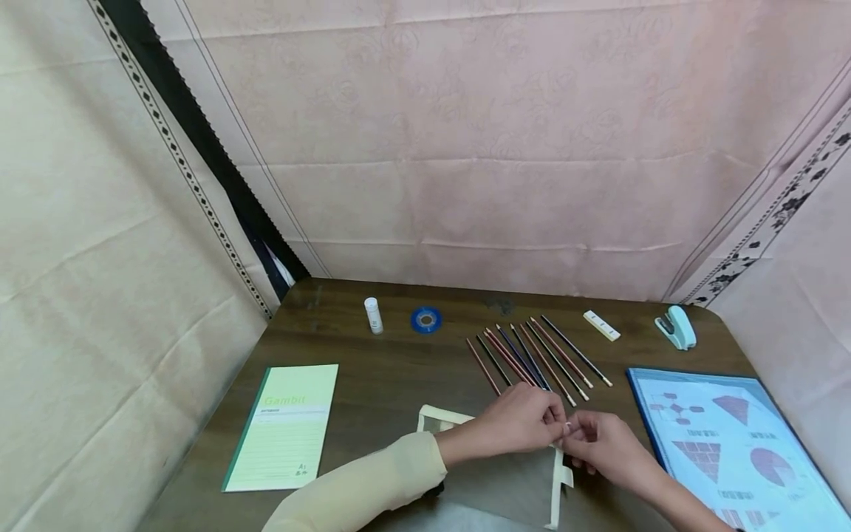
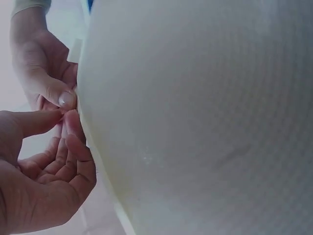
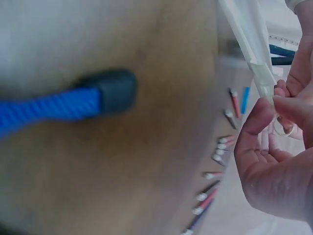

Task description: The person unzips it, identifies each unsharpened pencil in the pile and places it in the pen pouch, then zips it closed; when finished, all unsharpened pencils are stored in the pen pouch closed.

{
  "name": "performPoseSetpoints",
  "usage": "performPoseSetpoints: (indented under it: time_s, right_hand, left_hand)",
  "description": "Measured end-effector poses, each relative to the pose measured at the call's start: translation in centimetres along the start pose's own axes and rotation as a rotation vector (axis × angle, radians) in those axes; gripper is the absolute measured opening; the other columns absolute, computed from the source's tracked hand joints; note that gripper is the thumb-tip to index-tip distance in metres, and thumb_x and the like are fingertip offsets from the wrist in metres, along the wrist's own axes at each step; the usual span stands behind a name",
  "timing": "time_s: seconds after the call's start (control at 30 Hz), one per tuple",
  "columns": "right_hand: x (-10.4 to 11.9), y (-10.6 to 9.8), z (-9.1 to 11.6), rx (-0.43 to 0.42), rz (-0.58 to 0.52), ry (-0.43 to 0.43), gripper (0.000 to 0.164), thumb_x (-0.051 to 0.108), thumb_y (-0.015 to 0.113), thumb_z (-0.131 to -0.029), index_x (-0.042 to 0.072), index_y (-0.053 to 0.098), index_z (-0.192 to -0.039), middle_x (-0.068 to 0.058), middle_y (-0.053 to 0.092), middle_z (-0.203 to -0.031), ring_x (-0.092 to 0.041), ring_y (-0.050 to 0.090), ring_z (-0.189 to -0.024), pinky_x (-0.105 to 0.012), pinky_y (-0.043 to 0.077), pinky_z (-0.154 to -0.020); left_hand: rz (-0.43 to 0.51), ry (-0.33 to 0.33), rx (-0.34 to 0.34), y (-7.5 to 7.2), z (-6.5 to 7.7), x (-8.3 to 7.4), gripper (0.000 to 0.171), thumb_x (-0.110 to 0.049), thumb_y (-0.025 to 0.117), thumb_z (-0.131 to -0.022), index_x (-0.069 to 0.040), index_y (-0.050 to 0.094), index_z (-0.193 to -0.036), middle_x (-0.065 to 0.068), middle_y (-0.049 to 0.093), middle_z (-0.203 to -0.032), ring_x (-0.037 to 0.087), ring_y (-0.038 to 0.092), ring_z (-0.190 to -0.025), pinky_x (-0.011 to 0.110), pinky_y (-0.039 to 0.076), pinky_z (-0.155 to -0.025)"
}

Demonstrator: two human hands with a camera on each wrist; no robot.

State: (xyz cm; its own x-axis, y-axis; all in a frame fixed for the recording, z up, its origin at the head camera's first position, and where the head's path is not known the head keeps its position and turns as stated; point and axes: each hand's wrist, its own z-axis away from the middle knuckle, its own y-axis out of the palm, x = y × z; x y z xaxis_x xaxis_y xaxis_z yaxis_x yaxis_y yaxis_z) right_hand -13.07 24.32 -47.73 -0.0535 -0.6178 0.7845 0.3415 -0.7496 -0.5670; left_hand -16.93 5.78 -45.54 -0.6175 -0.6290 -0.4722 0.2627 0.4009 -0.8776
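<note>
The left hand [image 1: 525, 420] and right hand [image 1: 610, 445] meet at one corner of the clear pouch [image 1: 510, 480].

The pouch lies toward the near edge of the bench [image 1: 379, 403]; both hands pinch narrowly at its far right corner, probably because the part there is small (their fingers hide most of it from me). A blue-edged folder [image 1: 731, 443] by the right edge and a notebook [image 1: 286, 428] toward the left seem kept aside. Beyond, pencils [image 1: 576, 351] lie fanned, perhaps to show singly. Eraser [image 1: 602, 325], tape roll [image 1: 416, 320], glue stick [image 1: 374, 316] and stapler [image 1: 679, 328] sit toward the far edge, apparently out of the way.
</note>
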Motion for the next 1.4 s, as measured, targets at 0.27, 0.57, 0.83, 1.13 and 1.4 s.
performPoseSetpoints:
  time_s: [0.27, 0.57, 0.83, 1.13, 1.4]
  right_hand:
    - [2.5, 0.5, 1.2, -0.245, 0.154, -0.241, 0.01, 0.016, 0.073, -0.083, 0.02, 0.065, -0.086, 0.011, 0.063, -0.07, 0.002, 0.056, -0.063, -0.019, 0.05, -0.055]
    - [3.7, 0.8, 2.0, -0.375, 0.122, -0.364, 0.015, 0.028, 0.076, -0.082, 0.03, 0.061, -0.082, 0.016, 0.063, -0.07, 0.0, 0.059, -0.06, -0.021, 0.052, -0.053]
    - [4.8, 1.2, 2.1, -0.404, 0.157, -0.527, 0.02, 0.02, 0.079, -0.079, 0.03, 0.062, -0.085, 0.02, 0.062, -0.071, 0.004, 0.058, -0.061, -0.018, 0.051, -0.051]
    - [5.2, 1.1, 2.4, -0.418, 0.183, -0.618, 0.023, 0.018, 0.079, -0.08, 0.031, 0.061, -0.086, 0.021, 0.059, -0.071, 0.005, 0.055, -0.061, -0.011, 0.046, -0.051]
    - [4.9, 1.0, 2.7, -0.449, 0.182, -0.629, 0.025, 0.015, 0.079, -0.078, 0.031, 0.061, -0.086, 0.021, 0.059, -0.071, 0.005, 0.055, -0.061, -0.01, 0.044, -0.05]
  left_hand:
    - [0.124, -0.073, -0.105, -2.8, 1.6, -0.7, 0.011, -0.037, 0.065, -0.087, -0.034, 0.063, -0.076, -0.027, 0.054, -0.062, -0.01, 0.048, -0.052, 0.011, 0.04, -0.049]
    - [0.157, -0.113, -0.21, -4.6, 3.5, 0.1, 0.011, -0.037, 0.066, -0.086, -0.035, 0.063, -0.075, -0.026, 0.053, -0.063, -0.009, 0.047, -0.053, 0.013, 0.04, -0.05]
    - [0.131, -0.115, -0.237, -5.6, 4.9, 0.6, 0.014, -0.029, 0.065, -0.081, -0.032, 0.057, -0.07, -0.023, 0.052, -0.059, -0.007, 0.045, -0.049, 0.013, 0.038, -0.049]
    - [0.047, -0.084, -0.26, -6.0, 5.4, 0.7, 0.016, -0.028, 0.065, -0.078, -0.032, 0.056, -0.066, -0.024, 0.049, -0.053, -0.009, 0.044, -0.046, 0.013, 0.04, -0.056]
    - [0.006, -0.138, -0.281, -6.6, 6.0, 1.9, 0.02, -0.033, 0.066, -0.077, -0.035, 0.054, -0.061, -0.025, 0.047, -0.05, -0.007, 0.045, -0.048, 0.017, 0.042, -0.069]
